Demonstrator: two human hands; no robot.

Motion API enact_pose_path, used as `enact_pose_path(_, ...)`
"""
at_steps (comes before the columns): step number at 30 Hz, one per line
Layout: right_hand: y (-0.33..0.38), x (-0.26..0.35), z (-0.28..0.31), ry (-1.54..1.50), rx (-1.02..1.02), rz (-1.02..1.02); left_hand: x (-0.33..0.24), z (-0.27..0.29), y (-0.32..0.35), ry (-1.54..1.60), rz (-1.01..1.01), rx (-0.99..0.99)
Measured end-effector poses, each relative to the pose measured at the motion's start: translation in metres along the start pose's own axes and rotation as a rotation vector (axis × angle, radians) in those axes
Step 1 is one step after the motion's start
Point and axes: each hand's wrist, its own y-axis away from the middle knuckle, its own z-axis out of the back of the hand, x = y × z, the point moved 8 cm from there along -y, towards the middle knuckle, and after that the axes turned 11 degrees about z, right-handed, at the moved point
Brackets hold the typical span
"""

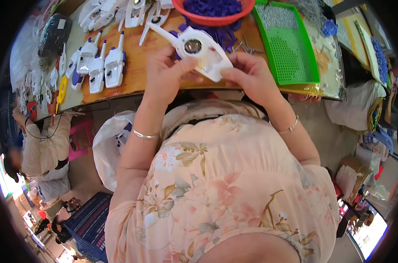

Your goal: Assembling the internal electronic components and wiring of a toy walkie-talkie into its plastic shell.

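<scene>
A white plastic housing, shaped like a toy walkie-talkie (212, 51), is held tilted above the near edge of the table. Its stubby antenna points to the far left, and a round dark speaker sits in its hollow inside. My left hand (166, 72) is closed round its left side, thumb over the inner face. At the lower right corner, my right hand (253, 74) pinches the rim between thumb and fingers. Purple plastic parts (223, 35) lie on the table just behind it. Several long screws (248, 47) are scattered beside my right hand.
A red basket (214, 19) of purple parts stands behind; a green tray (315, 70) with small metal pieces lies right. White-and-purple walkie-talkies (115, 65) stand left, near a yellow-handled tool (62, 90). White housings (100, 15) are piled at the back. Another person (45, 144) sits left.
</scene>
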Motion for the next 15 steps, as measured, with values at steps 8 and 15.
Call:
enact_pose_path(8,-0.011,0.054,-0.002,0.202,-0.035,0.27,0.001,-0.022,0.013,-0.233,-0.023,0.171)
enact_pose_path(15,-0.013,0.047,-0.006,0.174,0.05,0.332,-0.017,-0.038,0.025,-0.454,-0.139,0.141)
